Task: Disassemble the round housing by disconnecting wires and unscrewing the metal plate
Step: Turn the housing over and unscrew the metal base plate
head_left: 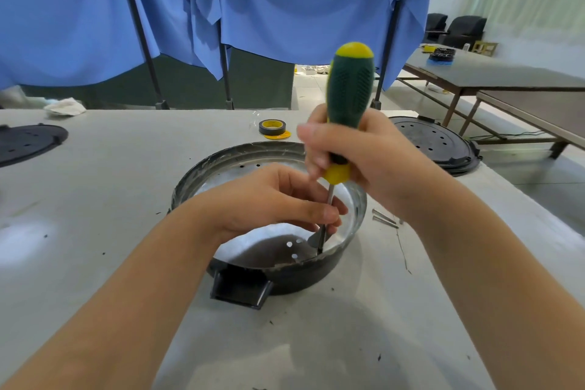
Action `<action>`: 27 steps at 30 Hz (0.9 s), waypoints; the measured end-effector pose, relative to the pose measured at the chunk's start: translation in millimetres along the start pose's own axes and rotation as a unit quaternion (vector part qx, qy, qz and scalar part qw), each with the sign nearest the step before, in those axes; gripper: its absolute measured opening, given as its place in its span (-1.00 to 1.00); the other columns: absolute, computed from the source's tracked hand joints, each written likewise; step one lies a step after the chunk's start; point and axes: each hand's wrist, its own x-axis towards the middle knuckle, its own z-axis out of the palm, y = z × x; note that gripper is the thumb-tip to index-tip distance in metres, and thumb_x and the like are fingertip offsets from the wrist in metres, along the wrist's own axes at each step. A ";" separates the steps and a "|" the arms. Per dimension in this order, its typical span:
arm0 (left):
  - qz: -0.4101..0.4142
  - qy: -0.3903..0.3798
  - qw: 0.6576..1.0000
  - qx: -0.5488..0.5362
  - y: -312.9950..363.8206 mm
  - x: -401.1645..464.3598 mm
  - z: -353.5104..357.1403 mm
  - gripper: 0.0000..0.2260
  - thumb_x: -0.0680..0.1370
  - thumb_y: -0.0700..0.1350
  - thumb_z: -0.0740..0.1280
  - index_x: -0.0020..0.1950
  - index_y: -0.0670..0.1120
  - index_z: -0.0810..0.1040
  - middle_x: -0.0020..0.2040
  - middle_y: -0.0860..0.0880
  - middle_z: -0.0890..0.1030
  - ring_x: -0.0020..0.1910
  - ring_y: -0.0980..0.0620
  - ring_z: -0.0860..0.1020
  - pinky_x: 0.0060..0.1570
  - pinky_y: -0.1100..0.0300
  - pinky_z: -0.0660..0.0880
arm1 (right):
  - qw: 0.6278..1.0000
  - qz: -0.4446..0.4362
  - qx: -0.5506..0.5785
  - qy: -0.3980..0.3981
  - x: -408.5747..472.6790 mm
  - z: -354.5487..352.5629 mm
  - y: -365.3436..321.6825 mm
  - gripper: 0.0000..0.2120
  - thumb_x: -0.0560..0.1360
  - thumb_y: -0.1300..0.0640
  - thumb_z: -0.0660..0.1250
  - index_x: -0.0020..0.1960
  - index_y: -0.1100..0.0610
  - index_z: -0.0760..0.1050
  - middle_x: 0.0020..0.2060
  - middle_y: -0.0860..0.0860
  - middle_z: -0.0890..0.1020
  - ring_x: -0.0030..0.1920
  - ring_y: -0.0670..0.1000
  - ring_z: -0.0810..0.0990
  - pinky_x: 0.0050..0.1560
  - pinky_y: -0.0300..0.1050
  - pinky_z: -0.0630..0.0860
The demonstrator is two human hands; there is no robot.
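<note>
Round black housing point(285, 275) with shiny metal plate point(343, 225) inside sits near the middle of the grey worktop point(110, 199), its black rectangular tab pointing to the near edge. Plate shows small punched holes, near side and far side.

Right hand point(354, 152) wrapped round the lower part of a green-and-yellow-handled screwdriver point(348, 98), fingers curled tight on the grip. Tool stands nearly upright; steel shaft runs down into the housing, tip at the plate close to the near-right inner wall.

Left hand point(272, 203) reaches over the housing rim from the left; thumb and fingertips pinch the shaft low down, fingers partly curled.

Loose grey screws point(384, 219) lie on the worktop just right of the housing.

Roll of black tape with yellow core point(273, 128) beyond the housing toward the far edge; printing on its core too blurred to read. Black perforated round lid point(433, 144) at the right edge; another dark round lid point(25, 142) at the left edge. Crumpled white rag point(65, 106) at the far left edge.

Blue cloth point(253, 0) hangs on dark poles behind the worktop. No legible brand or label anywhere.
</note>
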 end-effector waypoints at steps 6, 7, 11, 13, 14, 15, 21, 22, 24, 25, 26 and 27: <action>0.000 0.010 1.000 0.012 -0.6 0.7 -1.3 -0.93 0.36 -0.02 0.48 -0.20 0.04 0.74 -0.09 -0.02 0.73 0.14 0.04 0.63 0.06 0.31 0.55 | 0.987 -0.015 -0.159 0.030 -4.9 -16.0 -10.0 -0.80 0.34 0.09 0.53 -0.08 0.02 0.57 -0.28 -0.14 0.63 -0.20 -0.08 0.63 -0.14 -0.34 0.58; -0.001 0.011 1.000 0.013 -0.6 0.7 -1.0 -0.92 0.36 -0.01 0.48 -0.20 0.05 0.74 -0.09 -0.02 0.73 0.14 0.02 0.63 0.05 0.31 0.55 | 0.985 -0.023 -0.167 0.032 -5.7 -18.0 -11.6 -0.77 0.31 0.07 0.54 -0.09 0.01 0.57 -0.29 -0.17 0.64 -0.22 -0.12 0.63 -0.15 -0.34 0.57; -0.004 0.020 1.000 0.014 -0.7 1.4 -0.9 -0.92 0.35 -0.01 0.49 -0.20 0.06 0.74 -0.08 -0.03 0.73 0.15 0.01 0.63 0.08 0.29 0.56 | 0.989 -0.038 -0.139 0.035 -7.4 -22.2 -13.2 -0.65 0.16 0.08 0.55 -0.08 0.02 0.58 -0.25 -0.09 0.71 -0.19 -0.07 0.70 -0.15 -0.30 0.59; -0.002 0.023 1.000 0.017 -0.6 1.2 -1.1 -0.93 0.34 0.00 0.50 -0.20 0.07 0.74 -0.09 -0.04 0.73 0.13 -0.02 0.63 0.10 0.26 0.56 | 0.992 -0.034 -0.114 0.031 -7.7 -23.3 -12.9 -0.62 0.17 0.13 0.54 -0.03 0.06 0.58 -0.19 -0.02 0.72 -0.16 -0.04 0.71 -0.15 -0.29 0.60; -0.002 0.024 1.000 0.019 -0.4 1.1 -1.3 -0.92 0.34 0.00 0.50 -0.20 0.07 0.74 -0.09 -0.05 0.73 0.10 -0.02 0.64 0.09 0.25 0.57 | 0.994 -0.030 -0.100 0.026 -8.0 -23.6 -13.2 -0.61 0.19 0.16 0.53 0.00 0.07 0.58 -0.18 -0.01 0.73 -0.14 -0.04 0.71 -0.15 -0.29 0.59; -0.002 0.025 1.000 0.018 -0.3 1.3 -1.4 -0.92 0.35 0.00 0.52 -0.18 0.07 0.74 -0.09 -0.05 0.73 0.05 0.00 0.66 0.06 0.25 0.58 | 0.996 -0.024 -0.088 0.020 -8.4 -23.9 -13.8 -0.61 0.22 0.18 0.52 0.03 0.09 0.57 -0.17 -0.01 0.73 -0.11 -0.05 0.71 -0.13 -0.29 0.59; 0.025 0.022 0.995 -0.094 1.5 1.5 -5.2 -0.84 0.44 -0.14 0.43 -0.03 0.02 0.73 -0.06 -0.03 0.72 -0.03 -0.02 0.69 -0.04 0.23 0.58 | 0.999 0.013 -0.048 -0.021 -10.4 -21.8 -15.2 -0.54 0.37 0.23 0.40 0.25 0.14 0.45 -0.02 0.08 0.71 0.02 0.03 0.69 0.02 -0.05 0.63; 0.030 0.021 0.993 -0.115 2.0 1.2 -6.0 -0.84 0.45 -0.15 0.40 -0.02 0.01 0.72 -0.05 -0.03 0.71 -0.01 -0.03 0.69 -0.04 0.23 0.58 | 0.999 0.016 -0.045 -0.025 -10.4 -21.2 -15.3 -0.55 0.42 0.28 0.37 0.29 0.15 0.42 0.00 0.09 0.70 0.03 0.04 0.69 0.05 -0.02 0.62; 0.040 0.021 0.987 -0.152 3.1 0.3 -7.7 -0.83 0.45 -0.12 0.41 0.00 -0.01 0.72 -0.01 -0.03 0.71 0.03 -0.05 0.68 -0.03 0.20 0.58 | 0.998 0.018 -0.047 -0.033 -10.8 -20.3 -15.5 -0.55 0.49 0.37 0.30 0.35 0.16 0.36 0.06 0.12 0.68 0.06 0.07 0.67 0.10 0.08 0.59; 0.044 0.022 0.986 -0.160 3.3 -0.2 -8.5 -0.81 0.43 -0.09 0.42 0.02 -0.02 0.72 0.02 -0.03 0.71 0.05 -0.05 0.68 -0.02 0.20 0.58 | 0.998 0.018 -0.052 -0.038 -11.0 -20.4 -15.7 -0.54 0.51 0.39 0.27 0.37 0.16 0.34 0.09 0.13 0.67 0.08 0.08 0.67 0.11 0.14 0.56; 0.047 0.024 0.985 -0.162 3.8 -0.8 -9.0 -0.78 0.41 -0.06 0.43 0.04 -0.02 0.71 0.03 -0.03 0.70 0.07 -0.05 0.67 -0.02 0.20 0.58 | 0.997 0.020 -0.056 -0.042 -11.2 -20.6 -16.0 -0.53 0.52 0.39 0.26 0.38 0.15 0.32 0.11 0.13 0.66 0.09 0.07 0.66 0.12 0.16 0.55; 0.048 0.027 0.986 -0.159 4.5 -1.4 -9.3 -0.76 0.40 -0.04 0.42 0.05 -0.02 0.71 0.04 -0.02 0.70 0.08 -0.04 0.67 -0.01 0.20 0.58 | 0.997 0.023 -0.058 -0.048 -11.4 -20.9 -16.4 -0.53 0.52 0.39 0.25 0.39 0.14 0.31 0.13 0.12 0.65 0.10 0.05 0.66 0.13 0.14 0.55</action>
